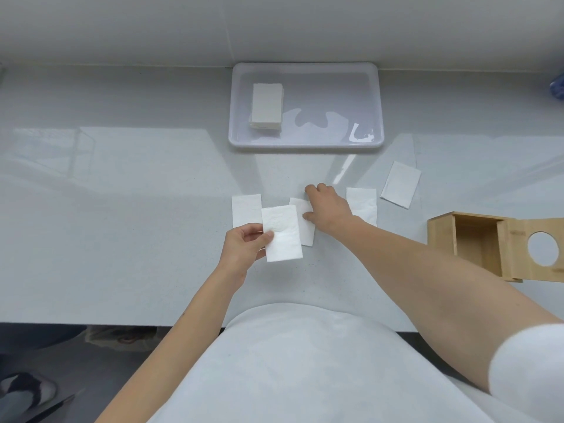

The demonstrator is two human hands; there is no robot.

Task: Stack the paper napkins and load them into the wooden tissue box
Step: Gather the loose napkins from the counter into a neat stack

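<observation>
My left hand (244, 245) pinches a folded white napkin (282, 235) by its left edge, lifted a little over the counter. Behind it a second napkin (245, 209) lies flat. My right hand (328, 207) rests fingers-down on a third napkin (306, 230), with thumb and fingers at its top edge. Two more napkins lie to the right, one upright (363, 206) and one tilted (400, 184). The wooden tissue box (476, 242) lies on its side at the right, open toward me, its lid with a round hole (543, 248) beside it.
A white plastic tray (335, 138) sits against the back wall and holds a stack of napkins (266, 105) at its left end. The counter's front edge runs just before my body. A blue object (558, 87) shows at the far right edge.
</observation>
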